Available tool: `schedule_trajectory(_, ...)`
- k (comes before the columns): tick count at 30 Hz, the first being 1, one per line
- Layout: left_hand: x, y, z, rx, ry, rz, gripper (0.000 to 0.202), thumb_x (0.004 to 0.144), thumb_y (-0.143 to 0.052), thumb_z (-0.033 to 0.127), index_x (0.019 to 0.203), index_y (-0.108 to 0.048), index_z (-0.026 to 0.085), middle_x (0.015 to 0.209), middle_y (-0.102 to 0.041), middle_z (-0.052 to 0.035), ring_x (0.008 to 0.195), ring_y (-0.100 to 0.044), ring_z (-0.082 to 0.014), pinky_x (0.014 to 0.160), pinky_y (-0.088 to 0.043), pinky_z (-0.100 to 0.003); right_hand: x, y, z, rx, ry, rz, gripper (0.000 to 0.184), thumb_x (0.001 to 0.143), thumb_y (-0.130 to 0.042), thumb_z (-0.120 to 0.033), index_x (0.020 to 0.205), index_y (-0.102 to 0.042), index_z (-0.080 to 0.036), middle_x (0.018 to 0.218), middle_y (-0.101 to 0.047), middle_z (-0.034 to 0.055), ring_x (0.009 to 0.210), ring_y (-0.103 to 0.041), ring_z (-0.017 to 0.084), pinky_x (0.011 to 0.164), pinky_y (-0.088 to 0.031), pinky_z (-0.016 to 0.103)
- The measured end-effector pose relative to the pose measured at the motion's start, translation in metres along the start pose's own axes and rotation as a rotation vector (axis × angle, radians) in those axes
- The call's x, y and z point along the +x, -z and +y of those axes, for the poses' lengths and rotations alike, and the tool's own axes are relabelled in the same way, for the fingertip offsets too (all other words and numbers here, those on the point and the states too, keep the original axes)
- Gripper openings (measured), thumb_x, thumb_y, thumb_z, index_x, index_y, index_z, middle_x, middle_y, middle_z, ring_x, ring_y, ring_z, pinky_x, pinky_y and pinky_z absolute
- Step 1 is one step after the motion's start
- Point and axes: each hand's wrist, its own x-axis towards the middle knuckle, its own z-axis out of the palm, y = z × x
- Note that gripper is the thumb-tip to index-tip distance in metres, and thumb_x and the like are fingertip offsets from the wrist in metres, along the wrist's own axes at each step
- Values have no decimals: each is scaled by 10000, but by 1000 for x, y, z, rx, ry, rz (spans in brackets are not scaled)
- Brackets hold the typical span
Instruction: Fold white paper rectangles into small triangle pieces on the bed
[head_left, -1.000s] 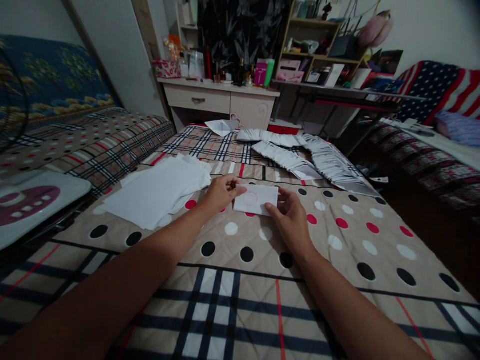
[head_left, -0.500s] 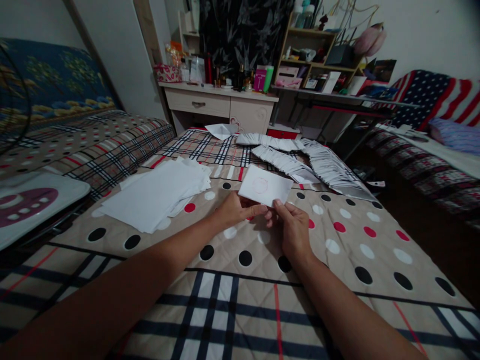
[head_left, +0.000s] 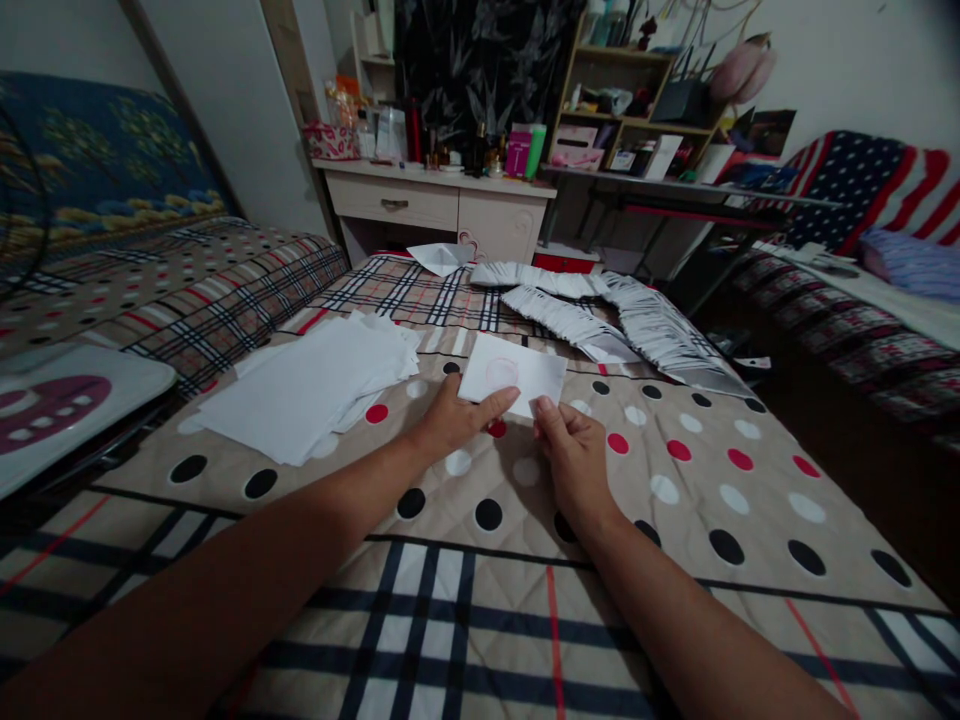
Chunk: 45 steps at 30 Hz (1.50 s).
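Note:
A folded white sheet of paper (head_left: 536, 375) with a faint reddish round mark is held between both hands, just above the bedspread. My left hand (head_left: 461, 412) grips its left side, thumb lying on top near the mark. At the lower right corner, my right hand (head_left: 574, 445) pinches the paper between thumb and curled fingers. To the left lies a loose stack of flat white sheets (head_left: 300, 385). Beyond the hands, long overlapping rows of folded papers (head_left: 566, 320) spread across the bed toward the right.
The polka-dot and plaid bedspread (head_left: 480, 620) lies under everything. A separate folded paper (head_left: 441, 258) rests at the bed's far edge. A white board with a purple print (head_left: 135, 390) stands at the left. A drawer dresser (head_left: 397, 205) is behind the bed.
The folded paper has shifted slightly left with both hands. My left thumb has moved up onto the paper's face, and the hands are a little farther apart.

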Motion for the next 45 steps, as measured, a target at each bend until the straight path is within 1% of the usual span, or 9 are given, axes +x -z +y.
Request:
schedule_trajectory(4, 4, 10, -2, -5, -31, 35, 480, 813, -602, 503, 485, -497, 169, 437, -463, 29, 419, -407, -76, 429, -309, -221, 5, 8, 5, 17, -4, 50, 477, 828, -627, -536, 541, -518, -172, 485, -398, -51, 461, -304, 77, 458, -218, 233)
schedule_trajectory(10, 5, 13, -2, -6, -51, 28, 507, 837, -574, 519, 484, -489, 166, 437, -456, 30, 426, -397, -70, 448, -314, -213, 4, 9, 4, 65, -39, 80, 452, 795, -673, -517, 545, -534, -167, 479, -423, -52, 445, -317, 72, 441, -216, 231)
schedule_trajectory(13, 3, 12, 0, -10, -53, -44, 507, 834, -577, 513, 479, -480, 164, 428, -449, 34, 412, -375, -63, 437, -300, -209, 4, 7, 2, 149, -76, 73, 318, 721, -759, -459, 711, -658, -158, 580, -578, -28, 480, -426, 87, 465, -313, 220)
schedule_trajectory(16, 2, 13, 1, -6, -65, -148, 509, 845, -570, 501, 483, -480, 155, 429, -438, 40, 408, -355, -52, 427, -279, -198, 8, 8, 2, 229, -75, 130, 364, 676, -792, -429, 910, -708, -164, 804, -710, 25, 614, -582, 141, 549, -436, 244)
schedule_trajectory(22, 2, 14, -4, 4, -26, -281, 504, 838, -590, 499, 497, -518, 136, 426, -452, 35, 393, -356, -43, 399, -240, -184, 12, 13, -1, 194, -94, 312, 406, 722, -706, -537, 599, -593, -166, 540, -589, -13, 460, -484, 113, 416, -336, 222)
schedule_trajectory(25, 3, 13, -5, -13, 59, -313, 491, 821, -602, 526, 535, -573, 128, 424, -475, 28, 372, -371, -50, 384, -248, -187, 11, 15, -5, 159, -77, 318, 451, 763, -655, -562, 558, -521, -183, 504, -537, -25, 440, -449, 106, 402, -313, 224)
schedule_trajectory(31, 7, 9, -7, -218, 95, -218, 454, 665, -752, 525, 828, -676, 109, 747, -690, -51, 628, -603, -138, 547, -446, -227, 9, 15, -3, 96, -92, 122, 471, 774, -637, -593, 578, -529, -179, 511, -488, -29, 454, -416, 101, 410, -298, 223)
schedule_trajectory(39, 12, 14, -18, -27, -29, 109, 459, 800, -611, 520, 554, -514, 144, 536, -420, 31, 532, -386, -87, 477, -268, -218, 17, 17, 10, 55, 127, 168, 285, 757, -730, -387, 939, -614, -201, 831, -597, -4, 666, -535, 122, 537, -430, 222)
schedule_trajectory(45, 13, 16, -17, 60, -104, 186, 479, 817, -596, 480, 513, -401, 166, 542, -324, 39, 536, -313, -83, 485, -233, -232, 16, 16, 5, -39, 134, 167, 223, 715, -738, -328, 847, -617, -195, 769, -600, 0, 629, -533, 139, 502, -457, 252)
